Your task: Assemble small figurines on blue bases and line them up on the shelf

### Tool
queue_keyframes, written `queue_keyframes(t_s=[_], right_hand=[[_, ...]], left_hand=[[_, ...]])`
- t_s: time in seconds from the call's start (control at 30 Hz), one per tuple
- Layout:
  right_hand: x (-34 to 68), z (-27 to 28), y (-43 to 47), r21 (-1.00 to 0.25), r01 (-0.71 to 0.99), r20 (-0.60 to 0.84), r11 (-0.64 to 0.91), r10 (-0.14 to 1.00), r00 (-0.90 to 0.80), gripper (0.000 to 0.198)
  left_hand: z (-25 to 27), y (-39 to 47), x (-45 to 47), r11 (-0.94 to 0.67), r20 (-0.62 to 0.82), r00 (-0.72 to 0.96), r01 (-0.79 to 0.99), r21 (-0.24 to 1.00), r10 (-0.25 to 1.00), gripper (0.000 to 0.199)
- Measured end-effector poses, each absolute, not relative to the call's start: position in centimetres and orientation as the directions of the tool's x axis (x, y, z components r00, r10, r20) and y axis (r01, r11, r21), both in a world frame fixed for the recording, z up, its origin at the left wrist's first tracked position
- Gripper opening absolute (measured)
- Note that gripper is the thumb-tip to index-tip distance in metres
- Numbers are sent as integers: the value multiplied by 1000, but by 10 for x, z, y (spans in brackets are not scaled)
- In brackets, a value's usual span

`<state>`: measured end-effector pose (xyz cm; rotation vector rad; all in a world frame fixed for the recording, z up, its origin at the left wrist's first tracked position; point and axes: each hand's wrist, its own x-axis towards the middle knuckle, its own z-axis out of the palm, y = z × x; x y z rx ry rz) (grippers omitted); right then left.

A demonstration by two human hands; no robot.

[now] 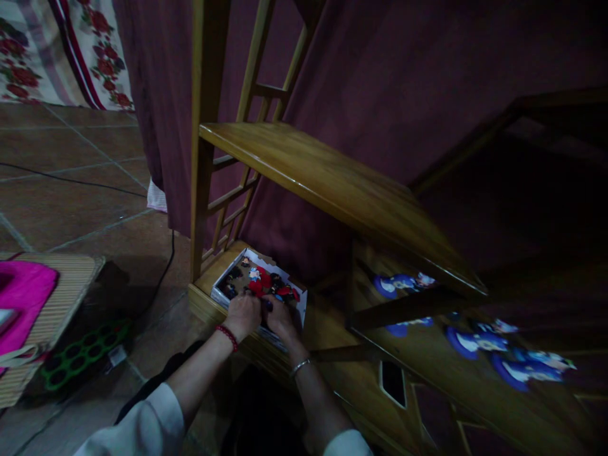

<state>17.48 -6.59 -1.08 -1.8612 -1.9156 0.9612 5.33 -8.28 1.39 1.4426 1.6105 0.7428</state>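
A shallow white cardboard box sits on the bottom wooden shelf, holding several small figurines in red, black and white. One red-and-white figurine lies near its middle. Both my hands reach into the near side of the box, close together. My left hand, with a red bead bracelet at the wrist, is curled with its fingertips hidden. Beside it, my right hand, below a silver bangle, is closed near a small dark purplish thing. What either hand holds is too dark to make out.
Above the box juts a wooden shelf board. Several blue-and-white figurines stand on the shelf at right, near a phone-like white-edged object. A green holed tray lies on the floor, with a black cable nearby.
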Motion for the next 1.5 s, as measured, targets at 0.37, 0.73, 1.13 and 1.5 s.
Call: queue_keyframes(t_s=[0.37,0.73,1.13,1.5], right_hand=[[157,-12,-26,-528,849,-208,29,965,-162,17],[134,-8,6,-265,964,-79,-2,997,-19,29],[135,-10,3,-533,846,-66,5,997,-48,21],[190,6,-49,-917,381,-22,-116,970,241,32]], left_hand=[[13,-64,43,156,-229,40,619,770,973,9],[-2,-47,35,195,-246,34,511,837,969,13],[3,-37,23,148,-182,18,509,848,983,32],[-3,-38,23,24,-150,187,546,837,971,32]])
